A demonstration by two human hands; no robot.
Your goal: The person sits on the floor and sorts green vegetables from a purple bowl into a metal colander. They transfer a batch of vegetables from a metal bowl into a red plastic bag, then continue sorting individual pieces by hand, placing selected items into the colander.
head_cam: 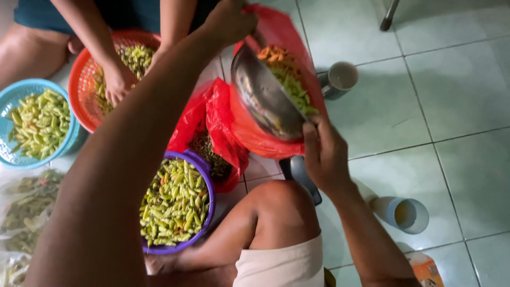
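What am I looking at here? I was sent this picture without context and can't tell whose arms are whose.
This is one picture from a camera worn on a person's head, looking down at a tiled floor. The two arms reaching from the bottom are the wearer's own. The left hand and right hand hold a tilted metal bowl of green and orange chillies against a red plastic bag. By the wearer's knee sits a purple basket of chillies. At top left a second person's hand sorts chillies in a red basket; a blue basket stands beside. Two cups lie on the floor.
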